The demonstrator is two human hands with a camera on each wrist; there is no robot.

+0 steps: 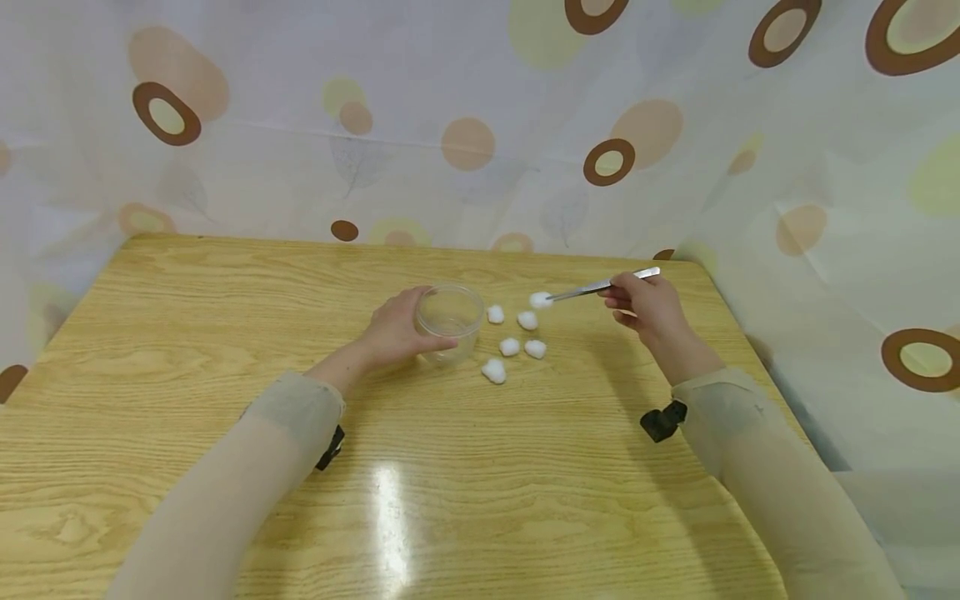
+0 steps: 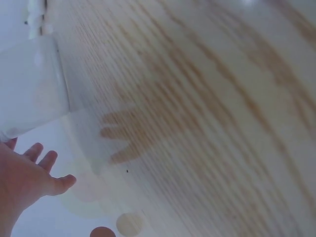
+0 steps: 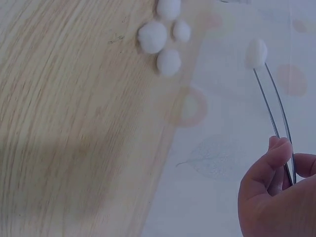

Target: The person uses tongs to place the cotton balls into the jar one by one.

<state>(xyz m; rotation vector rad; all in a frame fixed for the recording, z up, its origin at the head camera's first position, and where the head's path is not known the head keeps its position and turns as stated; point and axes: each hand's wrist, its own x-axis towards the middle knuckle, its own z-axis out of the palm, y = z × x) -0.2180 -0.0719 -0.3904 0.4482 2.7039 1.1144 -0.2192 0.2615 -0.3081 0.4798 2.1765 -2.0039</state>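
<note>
My left hand (image 1: 393,329) grips a clear round plastic tub (image 1: 454,348), thumb along its near side and fingers around its back left. No lid covers the tub. In the right hand (image 1: 651,307) a pair of metal tweezers (image 1: 588,289) is pinched between thumb and fingers. A white cotton ball (image 1: 540,300) sits between the tweezer tips, as the right wrist view also shows with the cotton ball (image 3: 256,53) held up. Several loose cotton balls (image 1: 494,371) lie on the table just right of the tub.
The wooden table (image 1: 480,492) has a light grain and a bright reflection near the front. A patterned curtain (image 1: 465,83) hangs behind it and along its right side. A black camera mount (image 1: 663,422) is on the right wrist.
</note>
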